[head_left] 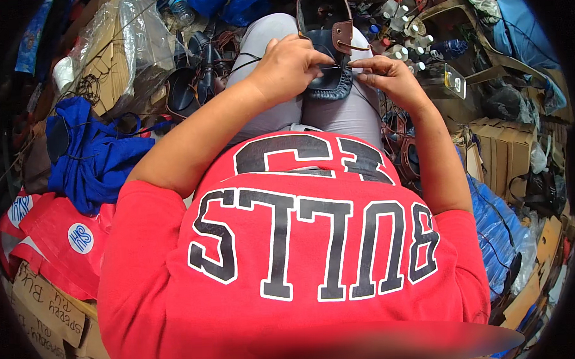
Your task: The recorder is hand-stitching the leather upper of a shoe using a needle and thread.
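Note:
A dark shoe upper (330,91) with a gathered toe seam rests across my thighs, its brown leather collar (342,33) and lace pointing away from me. My left hand (290,68) is closed at the left side of the upper, thumb and forefinger over the toe panel. Opposite it, my right hand (388,80) is closed in a pinch at the right edge of the seam. A thin pale line, like a needle or thread, runs between the fingertips; what exactly the right fingers hold is too small to tell. A black cord (245,59) loops out beside my left hand.
Dark shoe parts (198,72) lie left of my knees. Several small bottles (412,45) stand beyond my right knee. Cardboard pieces (502,150) and blue plastic (495,229) crowd the right. A blue cloth (96,151) and a red bag (65,241) lie at left.

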The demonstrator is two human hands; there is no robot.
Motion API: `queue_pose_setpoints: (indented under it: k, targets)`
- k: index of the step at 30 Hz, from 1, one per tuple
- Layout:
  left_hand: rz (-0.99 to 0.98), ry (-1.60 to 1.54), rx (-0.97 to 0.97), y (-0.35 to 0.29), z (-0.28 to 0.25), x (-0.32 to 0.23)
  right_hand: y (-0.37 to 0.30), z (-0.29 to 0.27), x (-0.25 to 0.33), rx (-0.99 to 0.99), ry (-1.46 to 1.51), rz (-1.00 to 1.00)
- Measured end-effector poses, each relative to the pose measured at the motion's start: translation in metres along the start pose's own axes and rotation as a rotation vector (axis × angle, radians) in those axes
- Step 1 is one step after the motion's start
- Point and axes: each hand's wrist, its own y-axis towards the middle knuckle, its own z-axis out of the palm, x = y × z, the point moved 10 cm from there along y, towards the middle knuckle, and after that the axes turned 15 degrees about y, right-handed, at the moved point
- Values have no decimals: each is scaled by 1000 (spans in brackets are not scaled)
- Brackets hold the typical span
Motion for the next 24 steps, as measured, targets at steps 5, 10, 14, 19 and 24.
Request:
queue_pose_setpoints:
  k: [5,10,14,19,24]
  targets:
    - [-173,-130,102,6,21,14,4,-2,-9,-7,165,-2]
    - [-304,-251,167,12,39,17,10,1,-9,-10,130,53]
    - [-245,-228,101,16,37,11,14,8,7,-10,26,1]
    - [27,90,30,29,2,-7,19,19,5,66,-6,93]
    - [-42,48,396,30,24,4,19,5,16,3,-96,-55]
